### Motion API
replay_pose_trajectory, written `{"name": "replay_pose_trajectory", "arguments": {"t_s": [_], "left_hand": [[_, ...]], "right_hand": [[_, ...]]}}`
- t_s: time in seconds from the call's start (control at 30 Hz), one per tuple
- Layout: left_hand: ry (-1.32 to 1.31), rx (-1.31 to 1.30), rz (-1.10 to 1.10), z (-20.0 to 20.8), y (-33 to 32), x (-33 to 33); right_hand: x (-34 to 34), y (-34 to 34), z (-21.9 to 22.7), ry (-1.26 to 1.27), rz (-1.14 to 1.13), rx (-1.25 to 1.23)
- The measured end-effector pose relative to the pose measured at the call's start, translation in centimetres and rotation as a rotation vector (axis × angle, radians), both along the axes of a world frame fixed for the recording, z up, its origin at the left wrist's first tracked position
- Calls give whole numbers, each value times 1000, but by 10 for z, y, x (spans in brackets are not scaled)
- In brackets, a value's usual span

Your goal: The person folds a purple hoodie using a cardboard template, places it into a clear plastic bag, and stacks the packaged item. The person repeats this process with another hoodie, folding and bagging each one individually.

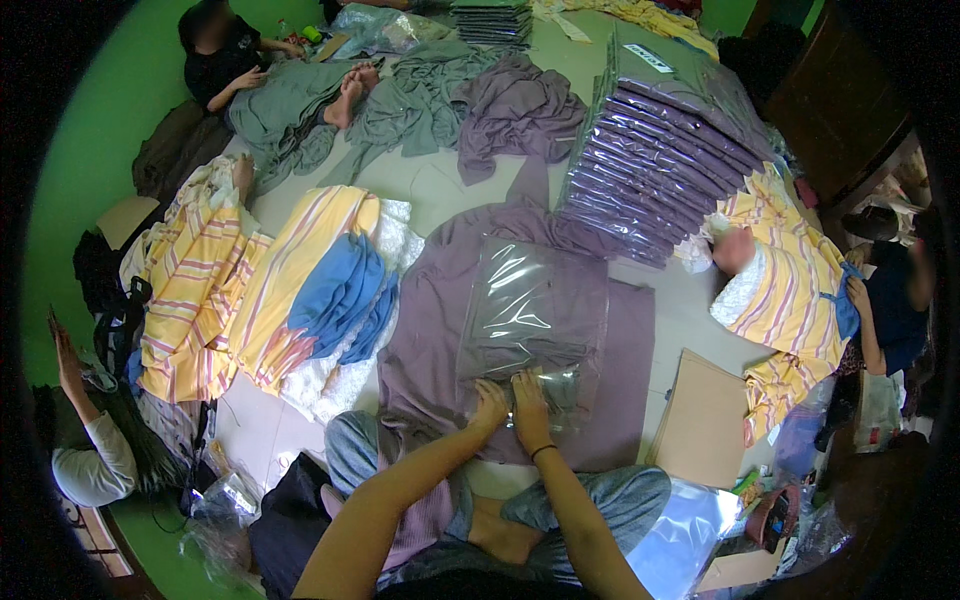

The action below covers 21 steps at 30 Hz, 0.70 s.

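Observation:
A clear plastic bag (510, 290) with folded dark cloth inside lies in front of me on a spread mauve cloth (425, 310). My left hand (489, 404) is at the bag's near end, its fingers curled on the plastic. Close beside it, my right hand (530, 402) lies on the same end with its fingers stretched forward. A small shiny spot shows between the two hands; I cannot make out what it is. Loose film from the bag reaches out to the right of my right hand.
A tall stack of bagged mauve garments (670, 150) stands far right. Yellow striped cloths (200, 300) with a blue cloth (345, 300) lie left. Brown cardboard (700, 420) and clear plastic sheets (680, 525) lie at right. Other people sit at far left, left and right.

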<state>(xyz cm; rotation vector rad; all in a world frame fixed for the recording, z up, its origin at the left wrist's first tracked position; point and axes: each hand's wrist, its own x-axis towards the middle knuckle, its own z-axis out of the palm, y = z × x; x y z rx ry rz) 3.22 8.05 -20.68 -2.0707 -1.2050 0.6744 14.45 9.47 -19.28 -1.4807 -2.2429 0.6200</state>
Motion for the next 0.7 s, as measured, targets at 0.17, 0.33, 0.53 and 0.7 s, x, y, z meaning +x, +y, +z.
{"name": "replay_pose_trajectory", "arguments": {"t_s": [0.17, 0.33, 0.53, 0.7], "left_hand": [[75, -26, -22, -11, -2, 8], [59, -115, -81, -8, -24, -7], [-145, -202, -5, -3, -28, -11], [-81, -185, 136, -11, -36, 7]], "right_hand": [[-4, 16, 2, -66, 77, 40], [-11, 21, 2, -174, 96, 94], [4, 18, -1, -225, 188, 182], [38, 8, -5, -400, 249, -54]]}}
